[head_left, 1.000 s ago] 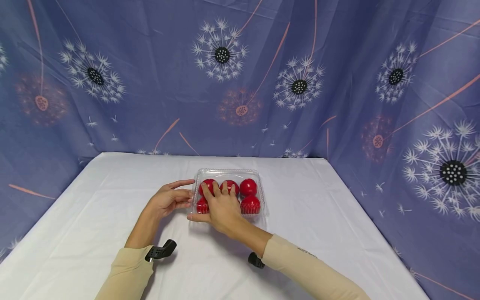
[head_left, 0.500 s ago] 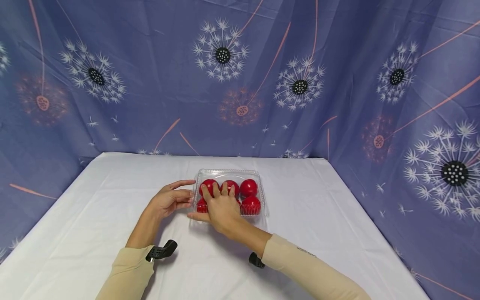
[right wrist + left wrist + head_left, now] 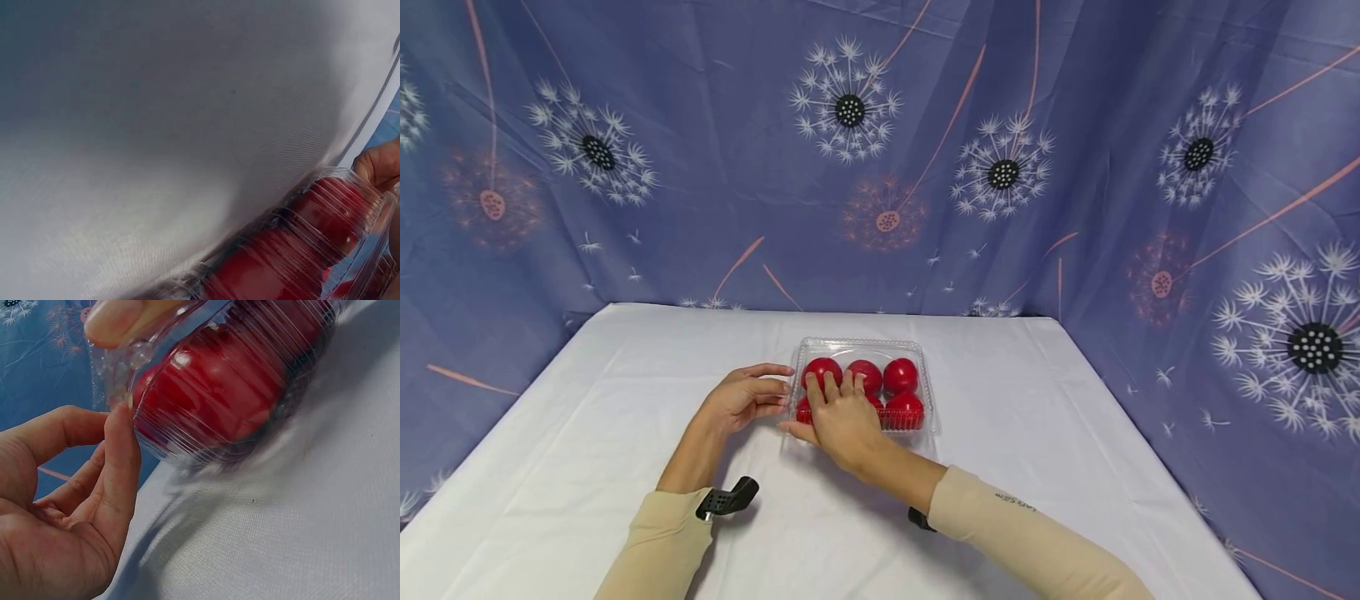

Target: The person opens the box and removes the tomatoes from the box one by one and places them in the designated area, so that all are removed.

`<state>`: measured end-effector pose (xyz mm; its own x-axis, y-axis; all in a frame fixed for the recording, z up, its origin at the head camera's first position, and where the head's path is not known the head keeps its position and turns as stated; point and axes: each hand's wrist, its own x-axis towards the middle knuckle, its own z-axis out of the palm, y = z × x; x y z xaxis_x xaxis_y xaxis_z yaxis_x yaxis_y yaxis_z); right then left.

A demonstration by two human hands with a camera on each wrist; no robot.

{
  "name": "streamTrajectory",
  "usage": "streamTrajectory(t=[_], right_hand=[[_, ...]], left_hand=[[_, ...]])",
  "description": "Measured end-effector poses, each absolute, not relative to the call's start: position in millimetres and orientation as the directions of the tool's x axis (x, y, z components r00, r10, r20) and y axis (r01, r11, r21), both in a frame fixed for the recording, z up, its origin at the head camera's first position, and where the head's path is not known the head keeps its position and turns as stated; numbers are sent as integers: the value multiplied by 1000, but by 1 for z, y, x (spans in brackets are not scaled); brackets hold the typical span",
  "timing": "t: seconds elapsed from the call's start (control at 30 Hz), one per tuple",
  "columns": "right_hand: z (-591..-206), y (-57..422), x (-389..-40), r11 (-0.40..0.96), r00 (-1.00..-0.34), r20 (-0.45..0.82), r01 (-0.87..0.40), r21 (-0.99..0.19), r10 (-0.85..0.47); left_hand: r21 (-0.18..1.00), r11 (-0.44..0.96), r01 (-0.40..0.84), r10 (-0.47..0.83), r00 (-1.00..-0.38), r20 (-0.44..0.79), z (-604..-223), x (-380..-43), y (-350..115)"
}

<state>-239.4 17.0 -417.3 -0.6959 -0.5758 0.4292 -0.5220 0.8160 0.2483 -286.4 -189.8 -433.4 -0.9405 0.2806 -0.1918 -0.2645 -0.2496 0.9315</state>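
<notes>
On the white cloth-covered table (image 3: pixel 1037 458), the rectangular clear plastic box (image 3: pixel 859 342) is probably best steadied by the left hand (image 3: pixel 737 402), relaxed at its left side, while the right hand (image 3: pixel 844 423), spread over the top, presses evenly without squeezing the round red fruits (image 3: pixel 901 376); neither visibly grasps anything. Against the earlier frame, the right fingertips (image 3: pixel 830 380) lie slightly nearer the person.

Round red objects (image 3: pixel 259 269) show through the ribbed wall of a clear plastic container (image 3: pixel 284 220) on shadowed white cloth (image 3: pixel 156 200), a person's hand (image 3: pixel 380 165) by its upper end, blue fabric (image 3: pixel 389 119) behind.
</notes>
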Motion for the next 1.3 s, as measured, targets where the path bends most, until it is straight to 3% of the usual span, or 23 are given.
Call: streamTrajectory(t=[0.43, 0.8, 0.97, 1.17, 1.3], right_hand=[[-420, 18, -241, 791, -663, 434, -547, 275, -610], [-422, 19, -243, 797, -613, 517, -530, 290, -597], [-422, 20, -240, 812, -664, 475, -525, 255, -578], [-411, 23, -231, 838, -785, 292, -504, 210, -546], [-402, 28, -225, 848, -821, 214, -505, 159, -529]], left_hand=[[934, -230, -274, 277, -938, -207, -431, -286, -189], [943, -220, -248, 286, -941, -181, -431, -287, -191], [945, -215, -246, 281, -942, -182, -432, -285, -191], [946, -217, -241, 285, -942, -175, -432, -284, -191], [946, -219, -239, 279, -944, -174, -431, -284, -191]])
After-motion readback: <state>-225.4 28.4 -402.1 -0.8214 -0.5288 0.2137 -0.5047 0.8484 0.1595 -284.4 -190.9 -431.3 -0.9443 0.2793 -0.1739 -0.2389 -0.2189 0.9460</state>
